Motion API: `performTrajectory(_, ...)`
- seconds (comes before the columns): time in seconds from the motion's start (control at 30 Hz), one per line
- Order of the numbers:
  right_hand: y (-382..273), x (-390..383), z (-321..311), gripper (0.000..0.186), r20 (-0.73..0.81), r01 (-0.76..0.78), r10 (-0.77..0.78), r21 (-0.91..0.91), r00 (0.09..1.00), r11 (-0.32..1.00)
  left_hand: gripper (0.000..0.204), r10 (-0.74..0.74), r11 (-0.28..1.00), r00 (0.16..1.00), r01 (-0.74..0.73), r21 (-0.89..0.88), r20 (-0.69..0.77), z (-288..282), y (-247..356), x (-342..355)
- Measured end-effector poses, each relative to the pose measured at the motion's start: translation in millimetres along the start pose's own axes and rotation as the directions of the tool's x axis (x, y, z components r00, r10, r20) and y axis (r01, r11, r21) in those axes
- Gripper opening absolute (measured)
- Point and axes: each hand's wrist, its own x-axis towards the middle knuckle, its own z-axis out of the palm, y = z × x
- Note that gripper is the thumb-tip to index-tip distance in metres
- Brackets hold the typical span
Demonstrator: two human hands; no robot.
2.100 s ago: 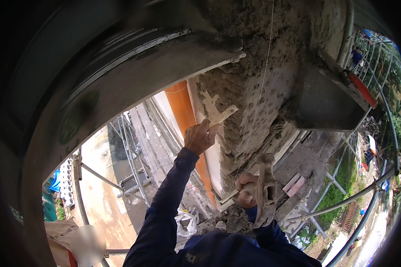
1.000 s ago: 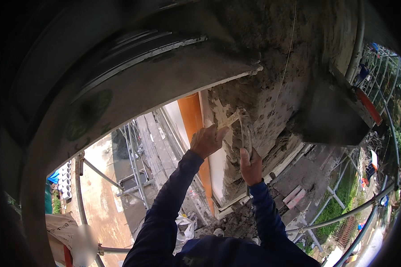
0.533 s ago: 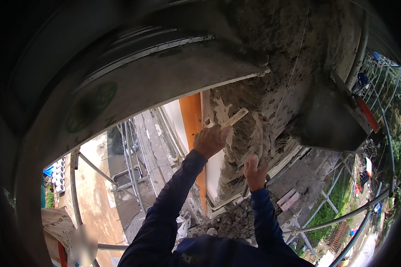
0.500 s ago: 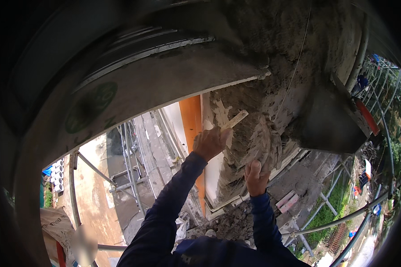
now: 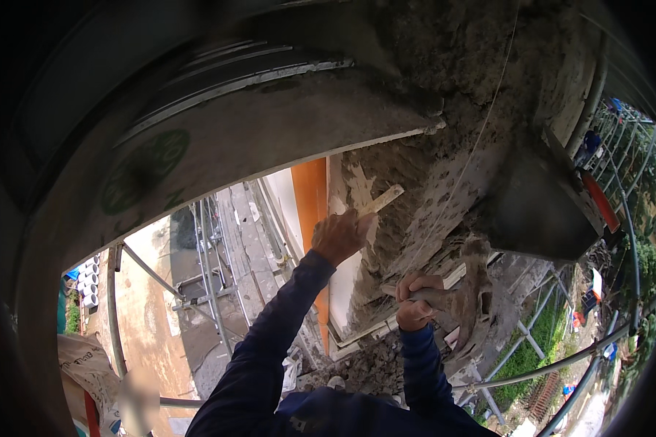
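My left hand (image 5: 340,237) is closed around a narrow pale strip (image 5: 383,198), which looks like wood, at the edge of a wall face coated with rough wet mortar (image 5: 386,247). My right hand (image 5: 418,302) grips the handle of a trowel (image 5: 472,291), lower and to the right. Grey mortar smears the trowel, and its blade is tilted, apart from the coated face. The fingers wrap around the handle, hiding part of it.
Overhead at left runs a concrete beam (image 5: 270,138). A dark grey panel (image 5: 543,197) juts out at right. A thin string (image 5: 481,135) crosses the wall. Scaffold pipes (image 5: 568,357) stand around me, and a sack (image 5: 87,360) sits lower left. Crumbled mortar (image 5: 368,364) lies below.
My right hand has turned and drawn the trowel off the mortared wall, down and to the right. The left hand and its strip stay nearly in place.
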Motion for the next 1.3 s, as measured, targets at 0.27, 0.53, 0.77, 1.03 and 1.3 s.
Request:
performTrajectory(0.27,7.4,-13.1,-12.0,0.061,-0.095,-0.610,0.606,-0.226,0.790,0.760,0.047,0.013,0.999,0.993,-0.019,-0.048,-0.119,12.1,-9.2,-1.8)
performTrajectory(0.53,101.1,-14.9,-55.3,0.058,0.053,-0.454,0.497,-0.331,0.866,0.827,0.047,-0.101,0.995,0.994,0.101,-0.014,-0.028,20.9,-9.6,8.6)
performTrajectory(0.77,31.8,-56.8,2.6,0.046,-0.003,-0.648,0.655,-0.145,0.756,0.747,0.048,-0.301,0.952,0.945,0.306,-0.021,0.125,11.9,-69.1,-42.9)
performTrajectory(1.03,58.6,-100.3,-55.0,0.031,0.073,-0.347,0.526,-0.673,0.847,0.653,0.039,0.032,0.949,0.998,-0.013,-0.314,0.056,12.3,-41.7,-8.5)
performTrajectory(1.3,-14.5,15.9,6.8,0.053,0.297,-0.024,0.044,-0.072,0.954,0.997,0.039,0.050,0.934,0.992,-0.005,-0.358,0.117,28.3,-53.5,16.8)
